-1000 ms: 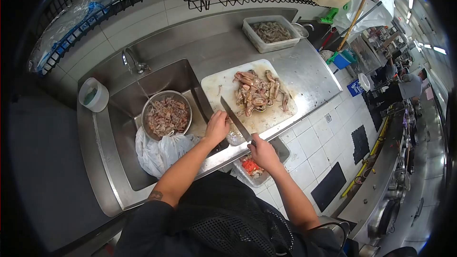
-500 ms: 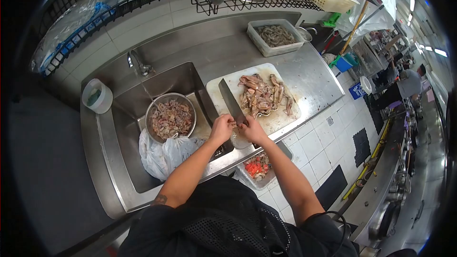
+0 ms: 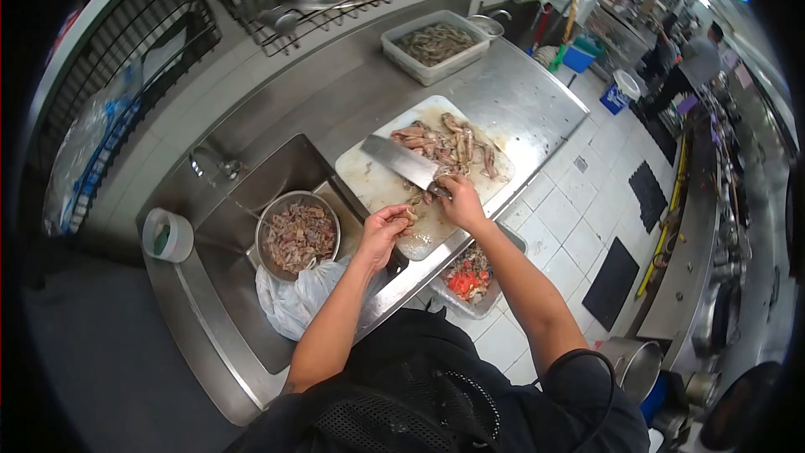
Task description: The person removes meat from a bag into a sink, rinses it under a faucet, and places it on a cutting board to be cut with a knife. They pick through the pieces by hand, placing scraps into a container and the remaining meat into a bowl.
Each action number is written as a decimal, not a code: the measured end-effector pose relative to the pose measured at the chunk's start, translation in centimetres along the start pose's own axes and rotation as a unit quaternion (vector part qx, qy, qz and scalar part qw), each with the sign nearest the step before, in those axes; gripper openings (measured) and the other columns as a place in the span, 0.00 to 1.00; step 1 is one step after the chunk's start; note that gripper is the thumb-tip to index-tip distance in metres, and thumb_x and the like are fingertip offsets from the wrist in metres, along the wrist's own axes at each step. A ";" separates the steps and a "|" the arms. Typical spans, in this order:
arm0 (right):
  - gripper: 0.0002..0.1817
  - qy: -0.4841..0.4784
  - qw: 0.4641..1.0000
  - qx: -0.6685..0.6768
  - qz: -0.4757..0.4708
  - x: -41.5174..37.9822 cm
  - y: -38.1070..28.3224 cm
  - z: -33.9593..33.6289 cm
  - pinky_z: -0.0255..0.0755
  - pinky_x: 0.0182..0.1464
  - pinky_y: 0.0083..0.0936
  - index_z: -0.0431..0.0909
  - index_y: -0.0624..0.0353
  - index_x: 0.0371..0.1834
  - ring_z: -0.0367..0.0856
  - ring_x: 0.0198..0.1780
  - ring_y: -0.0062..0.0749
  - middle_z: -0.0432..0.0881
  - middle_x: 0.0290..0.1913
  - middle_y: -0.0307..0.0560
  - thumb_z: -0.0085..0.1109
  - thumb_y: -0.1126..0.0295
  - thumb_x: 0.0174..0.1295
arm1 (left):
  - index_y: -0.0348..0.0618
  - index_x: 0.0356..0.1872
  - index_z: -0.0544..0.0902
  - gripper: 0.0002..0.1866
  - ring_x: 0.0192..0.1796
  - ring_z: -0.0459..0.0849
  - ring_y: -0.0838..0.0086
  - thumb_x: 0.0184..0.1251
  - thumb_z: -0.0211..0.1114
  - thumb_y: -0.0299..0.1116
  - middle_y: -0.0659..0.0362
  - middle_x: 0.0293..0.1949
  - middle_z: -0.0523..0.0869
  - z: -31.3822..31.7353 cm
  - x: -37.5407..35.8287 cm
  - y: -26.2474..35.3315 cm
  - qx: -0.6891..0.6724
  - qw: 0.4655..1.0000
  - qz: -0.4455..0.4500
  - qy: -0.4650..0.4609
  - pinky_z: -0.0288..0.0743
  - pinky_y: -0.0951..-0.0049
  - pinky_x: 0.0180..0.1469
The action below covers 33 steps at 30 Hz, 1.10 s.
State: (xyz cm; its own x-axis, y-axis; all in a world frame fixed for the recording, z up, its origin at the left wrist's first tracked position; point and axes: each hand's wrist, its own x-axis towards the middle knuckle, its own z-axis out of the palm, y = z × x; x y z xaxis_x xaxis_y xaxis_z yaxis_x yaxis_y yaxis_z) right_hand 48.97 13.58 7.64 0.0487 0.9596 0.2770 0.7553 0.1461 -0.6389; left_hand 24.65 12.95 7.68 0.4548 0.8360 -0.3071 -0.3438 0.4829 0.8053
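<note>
My right hand (image 3: 457, 199) is wrapped round the handle of a cleaver (image 3: 401, 161), whose broad blade points up and left over the white cutting board (image 3: 359, 169). Between the fingers of my left hand (image 3: 384, 231) is a small pale piece of squid (image 3: 409, 215), at the board's near left edge. A pile of squid (image 3: 457, 143) lies on the board beyond the blade. To the left, in the sink, stands a metal bowl (image 3: 261, 231) of cut squid pieces (image 3: 298, 237).
A white plastic bag (image 3: 293, 302) lies in the sink (image 3: 235, 319) below a faucet (image 3: 216, 166). A tub of shrimp (image 3: 432, 42) stands at the back of the counter. Below the counter edge sits a bin of scraps (image 3: 470, 281). Another person (image 3: 696, 63) stands far right.
My hands have moved apart. The cleaver has swung from near upright to a flatter slant, close to the squid pile. The camera view has turned and shifted.
</note>
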 end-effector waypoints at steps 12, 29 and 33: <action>0.15 0.128 0.825 0.428 0.347 -16.0 1.3 -2.9 0.80 0.43 0.24 0.86 0.63 0.57 0.85 0.40 0.25 0.90 0.42 0.46 0.65 0.80 0.68 | 0.32 0.50 0.90 0.08 0.39 0.90 0.78 0.73 0.69 0.21 0.57 0.41 0.93 11.0 4.0 -4.9 0.263 0.963 0.014 -0.059 0.85 0.78 0.41; 0.04 0.258 0.802 0.459 0.284 -19.6 10.8 -8.6 0.82 0.43 0.21 0.88 0.69 0.39 0.86 0.38 0.22 0.91 0.39 0.46 0.66 0.85 0.63 | 0.33 0.41 0.92 0.08 0.36 0.92 0.71 0.63 0.73 0.24 0.48 0.34 0.94 23.6 4.8 -11.2 0.557 0.808 0.116 -0.155 0.83 0.69 0.42; 0.04 0.300 0.834 0.360 0.293 -18.7 12.4 -8.4 0.81 0.43 0.21 0.88 0.69 0.39 0.86 0.37 0.21 0.91 0.39 0.46 0.69 0.83 0.62 | 0.32 0.40 0.92 0.08 0.38 0.91 0.72 0.64 0.73 0.26 0.51 0.34 0.94 20.8 4.8 -8.9 0.526 0.837 0.134 -0.068 0.83 0.70 0.45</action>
State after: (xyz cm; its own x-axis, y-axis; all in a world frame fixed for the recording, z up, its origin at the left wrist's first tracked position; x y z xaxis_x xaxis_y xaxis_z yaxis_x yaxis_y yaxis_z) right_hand 62.92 -4.53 0.53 0.7523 0.6559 -0.0622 -0.0896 0.0082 -0.9959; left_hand 46.97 7.30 9.60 0.5915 0.8053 -0.0407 0.4323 -0.2741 0.8591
